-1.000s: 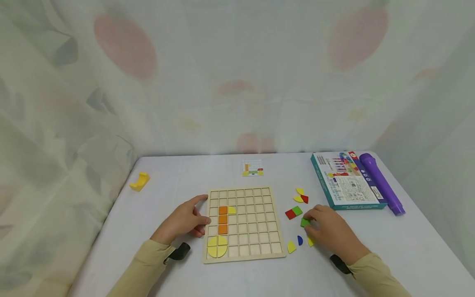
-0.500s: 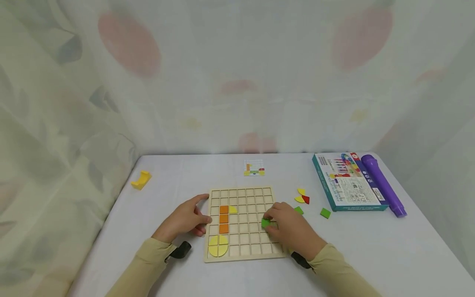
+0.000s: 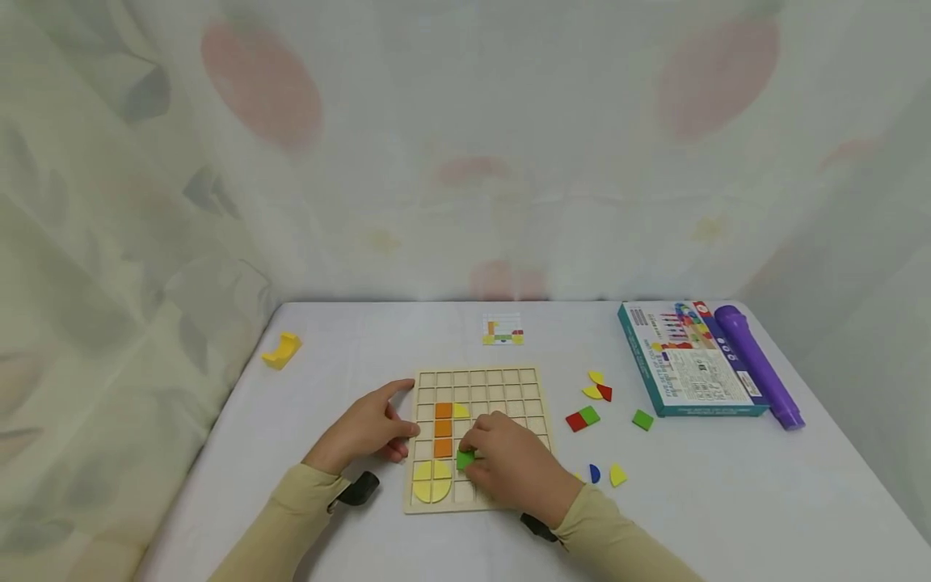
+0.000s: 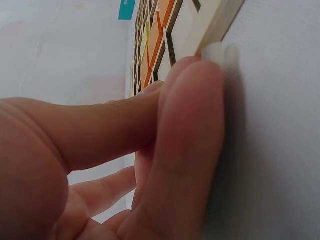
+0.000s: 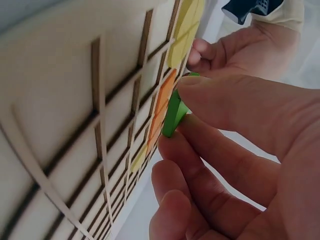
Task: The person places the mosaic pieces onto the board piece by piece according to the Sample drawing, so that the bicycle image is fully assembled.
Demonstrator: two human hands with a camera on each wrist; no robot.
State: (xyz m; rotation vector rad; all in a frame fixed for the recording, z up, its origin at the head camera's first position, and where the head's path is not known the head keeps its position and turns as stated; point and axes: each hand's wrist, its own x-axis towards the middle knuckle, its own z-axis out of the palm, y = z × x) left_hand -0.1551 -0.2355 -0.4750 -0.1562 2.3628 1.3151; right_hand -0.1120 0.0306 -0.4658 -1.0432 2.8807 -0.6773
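Between the thumb and fingertips of my right hand [image 3: 520, 465] is a green square tile [image 3: 465, 460]. The right wrist view has this green tile [image 5: 173, 114] tilted at the surface of the gridded wooden board [image 3: 502, 394], by the orange tiles. My left hand [image 3: 364, 427] touches the board's left edge with its thumb and fingers spread. On the board, orange square tiles [image 3: 444, 428] form a column with a yellow quarter-circle tile [image 3: 461, 411] at its top right. Below them, yellow quarter tiles make a yellow circle [image 3: 432, 482]. My right hand hides part of the board.
Right of the board lie a red tile [image 3: 576, 422], a green tile [image 3: 642, 419], a blue half-circle [image 3: 595, 474] and several yellow pieces. A pattern card [image 3: 503, 330] lies behind. A box [image 3: 691, 364], purple tube [image 3: 759, 365] and yellow holder [image 3: 281, 351] stand near the edges.
My right hand has carried a green tile leftward from the loose pieces onto the board, beside the orange column. Another green tile now lies apart at the right. My left hand stays at the board's edge.
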